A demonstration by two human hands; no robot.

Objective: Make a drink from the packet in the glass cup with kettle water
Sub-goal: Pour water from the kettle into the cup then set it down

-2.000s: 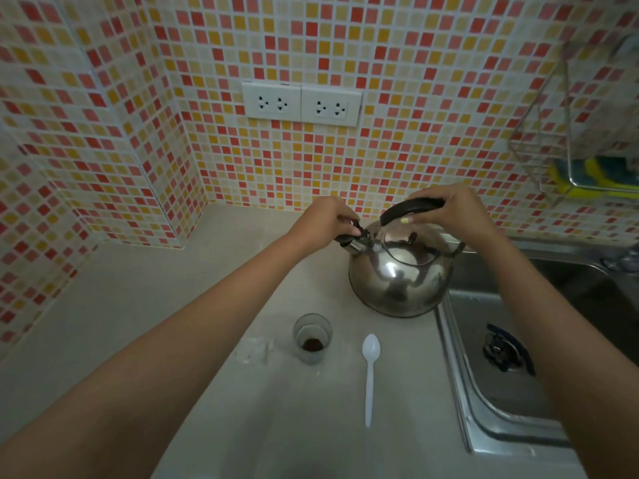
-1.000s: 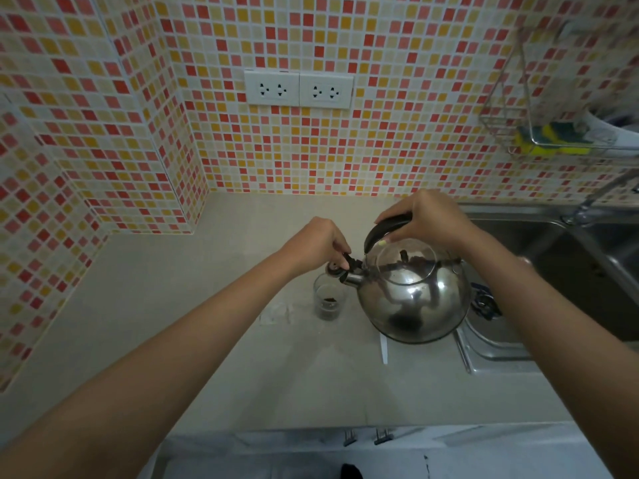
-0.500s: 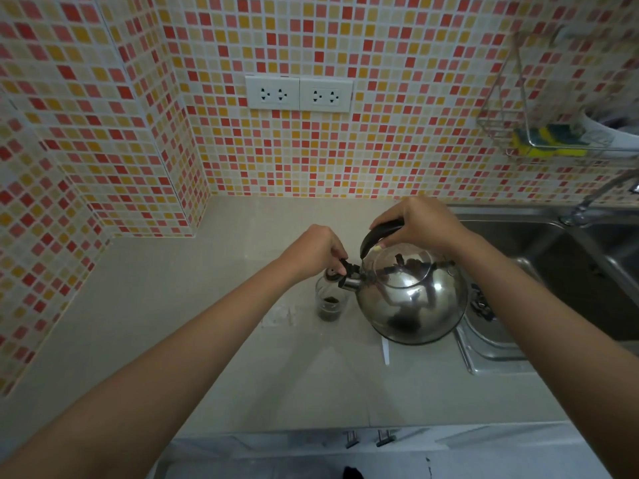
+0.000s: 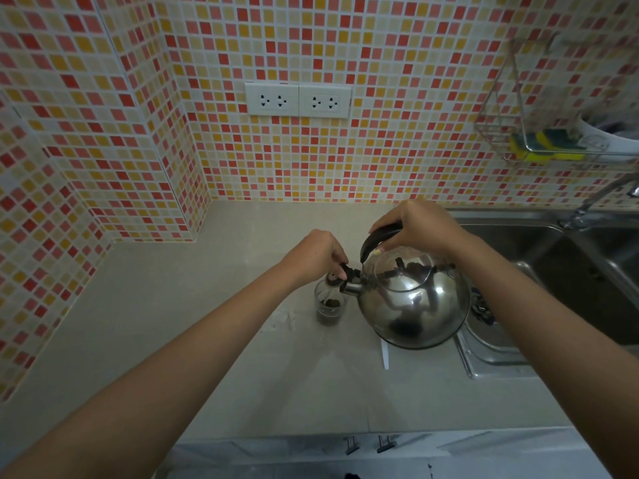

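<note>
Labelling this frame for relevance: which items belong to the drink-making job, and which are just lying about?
In use:
- kettle, held by right hand
- spout cap, held open by left hand
- glass cup with dark powder
- white spoon, mostly hidden
- clear packet

Lying about:
- sponge
- wire rack
- wall sockets
- sink
- tap

We see a pale counter (image 4: 193,323). On it stands a small glass cup (image 4: 329,308) with dark stuff inside. A clear empty packet (image 4: 280,320) lies beside it, and a white spoon (image 4: 385,356) lies near.
</note>
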